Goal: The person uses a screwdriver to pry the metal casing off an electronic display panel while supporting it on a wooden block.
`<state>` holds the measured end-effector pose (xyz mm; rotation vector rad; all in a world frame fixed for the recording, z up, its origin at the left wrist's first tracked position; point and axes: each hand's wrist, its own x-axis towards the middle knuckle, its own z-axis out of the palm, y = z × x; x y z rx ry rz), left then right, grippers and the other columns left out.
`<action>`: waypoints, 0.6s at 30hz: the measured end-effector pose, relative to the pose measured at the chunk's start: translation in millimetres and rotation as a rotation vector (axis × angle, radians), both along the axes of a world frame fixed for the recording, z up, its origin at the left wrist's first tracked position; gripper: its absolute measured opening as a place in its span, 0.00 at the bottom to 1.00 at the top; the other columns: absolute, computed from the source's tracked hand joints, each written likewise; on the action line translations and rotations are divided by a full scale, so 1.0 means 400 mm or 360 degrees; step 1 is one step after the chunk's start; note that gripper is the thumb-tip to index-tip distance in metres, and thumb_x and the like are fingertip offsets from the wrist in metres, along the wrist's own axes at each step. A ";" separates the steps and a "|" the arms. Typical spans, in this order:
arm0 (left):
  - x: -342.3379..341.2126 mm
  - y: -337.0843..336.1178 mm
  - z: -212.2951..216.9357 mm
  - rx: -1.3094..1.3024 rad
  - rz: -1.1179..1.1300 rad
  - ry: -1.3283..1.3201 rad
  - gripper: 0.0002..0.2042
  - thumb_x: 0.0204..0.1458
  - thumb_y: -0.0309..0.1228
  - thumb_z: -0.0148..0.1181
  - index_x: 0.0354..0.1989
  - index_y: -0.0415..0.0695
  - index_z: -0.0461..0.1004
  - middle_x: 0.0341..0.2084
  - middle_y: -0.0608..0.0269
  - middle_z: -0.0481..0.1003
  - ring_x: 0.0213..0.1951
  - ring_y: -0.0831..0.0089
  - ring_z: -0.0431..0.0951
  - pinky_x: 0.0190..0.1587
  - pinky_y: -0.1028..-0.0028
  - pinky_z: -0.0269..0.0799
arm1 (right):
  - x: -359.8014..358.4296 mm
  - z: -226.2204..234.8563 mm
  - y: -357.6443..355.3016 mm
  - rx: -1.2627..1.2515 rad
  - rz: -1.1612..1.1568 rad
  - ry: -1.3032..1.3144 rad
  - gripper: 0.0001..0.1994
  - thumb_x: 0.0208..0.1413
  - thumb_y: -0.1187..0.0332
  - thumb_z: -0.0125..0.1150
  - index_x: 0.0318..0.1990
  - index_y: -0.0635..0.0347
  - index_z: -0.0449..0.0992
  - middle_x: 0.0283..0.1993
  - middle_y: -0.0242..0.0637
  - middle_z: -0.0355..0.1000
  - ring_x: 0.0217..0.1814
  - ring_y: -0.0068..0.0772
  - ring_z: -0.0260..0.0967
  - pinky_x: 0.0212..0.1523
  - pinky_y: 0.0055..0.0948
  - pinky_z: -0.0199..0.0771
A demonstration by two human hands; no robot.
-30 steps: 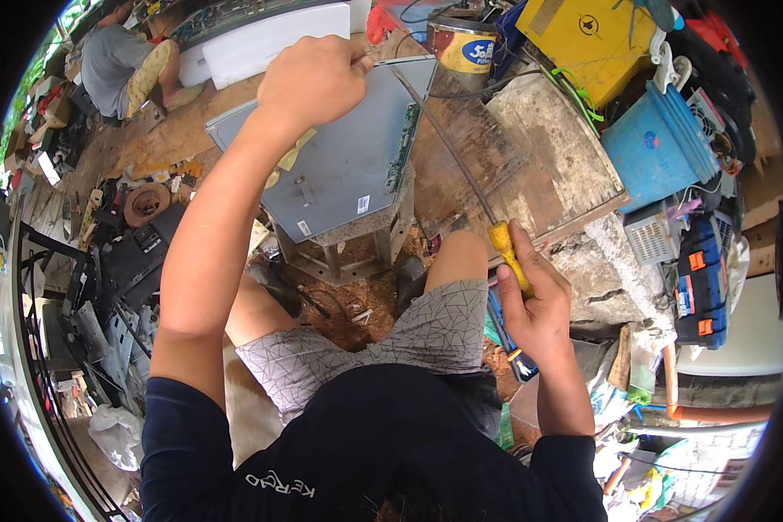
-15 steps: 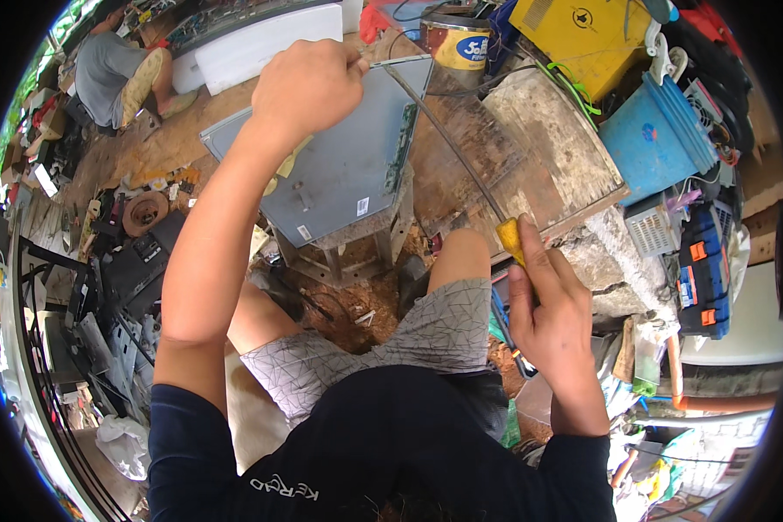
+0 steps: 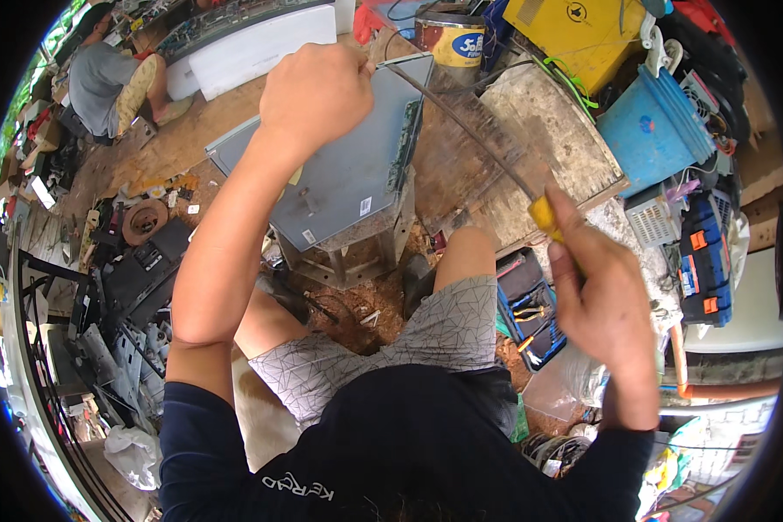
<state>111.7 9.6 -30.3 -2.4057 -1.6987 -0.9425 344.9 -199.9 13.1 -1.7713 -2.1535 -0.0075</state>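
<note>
A grey flat-screen panel (image 3: 344, 183) lies back-up over a low stand (image 3: 331, 268) between my knees, a narrow green circuit board (image 3: 401, 146) along its right side. My left hand (image 3: 316, 96) is closed in a fist at the panel's far edge; what its fingers hold is hidden from above. In my right hand (image 3: 607, 291) is a long screwdriver (image 3: 544, 217) with a yellow handle, my index finger stretched along it. Its shaft slants up-left, and the tip rests at or just by the panel's far right corner, next to my left fingers.
An open tool case (image 3: 531, 304) lies beside my right knee. Right of the panel are a worn wooden board (image 3: 552, 130), a blue bucket (image 3: 652, 130) and a yellow-labelled can (image 3: 451, 39). Scrap electronics (image 3: 148, 261) pile up at left. Another person (image 3: 104, 83) crouches at far left.
My right hand has moved right and slightly up with the screwdriver, its handle swinging away from me. The tool case has come into fuller view. My left hand stays at the far edge.
</note>
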 end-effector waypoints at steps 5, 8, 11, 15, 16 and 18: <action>-0.033 0.000 0.003 -0.0053 0.0038 -0.0002 0.13 0.54 0.37 0.53 0.35 0.43 0.81 0.29 0.43 0.79 0.36 0.45 0.80 0.43 0.55 0.75 | 0.044 0.201 0.105 0.0063 0.0307 -0.0472 0.18 0.58 0.72 0.58 0.56 0.63 0.72 0.42 0.45 0.77 0.27 0.47 0.69 0.35 0.36 0.72; -0.007 0.006 0.011 -0.0119 -0.0004 -0.0030 0.15 0.55 0.39 0.52 0.36 0.43 0.81 0.32 0.43 0.79 0.38 0.45 0.80 0.46 0.54 0.74 | -0.032 0.420 0.193 -0.0550 -0.0120 -0.0297 0.14 0.60 0.68 0.56 0.51 0.61 0.74 0.39 0.36 0.77 0.23 0.31 0.67 0.27 0.28 0.69; -0.014 0.018 0.030 -0.0245 0.0002 -0.0054 0.16 0.55 0.40 0.52 0.38 0.43 0.81 0.35 0.43 0.79 0.42 0.45 0.79 0.49 0.55 0.73 | -0.202 0.578 0.259 -0.1131 -0.0460 -0.0768 0.13 0.62 0.67 0.51 0.49 0.61 0.76 0.26 0.35 0.76 0.15 0.16 0.63 0.12 0.17 0.59; 0.005 -0.001 0.042 -0.0447 -0.0067 -0.0133 0.16 0.54 0.41 0.52 0.41 0.44 0.81 0.39 0.44 0.79 0.45 0.47 0.78 0.51 0.57 0.72 | -0.216 0.559 0.263 -0.0944 -0.0250 -0.0952 0.13 0.61 0.66 0.54 0.48 0.62 0.76 0.27 0.35 0.75 0.19 0.18 0.65 0.17 0.19 0.62; 0.000 0.000 0.045 -0.0461 -0.0074 -0.0148 0.16 0.54 0.41 0.52 0.41 0.44 0.81 0.39 0.45 0.79 0.46 0.47 0.78 0.52 0.57 0.72 | -0.203 0.542 0.262 -0.0762 -0.0096 -0.0925 0.13 0.61 0.65 0.54 0.47 0.62 0.76 0.28 0.35 0.75 0.20 0.19 0.66 0.18 0.20 0.63; -0.014 0.002 0.046 -0.0498 -0.0074 -0.0167 0.16 0.54 0.41 0.53 0.42 0.45 0.82 0.41 0.46 0.79 0.47 0.49 0.78 0.53 0.58 0.71 | -0.182 0.526 0.271 -0.0450 0.0197 -0.0862 0.13 0.60 0.65 0.56 0.47 0.63 0.75 0.28 0.36 0.75 0.22 0.20 0.66 0.21 0.21 0.65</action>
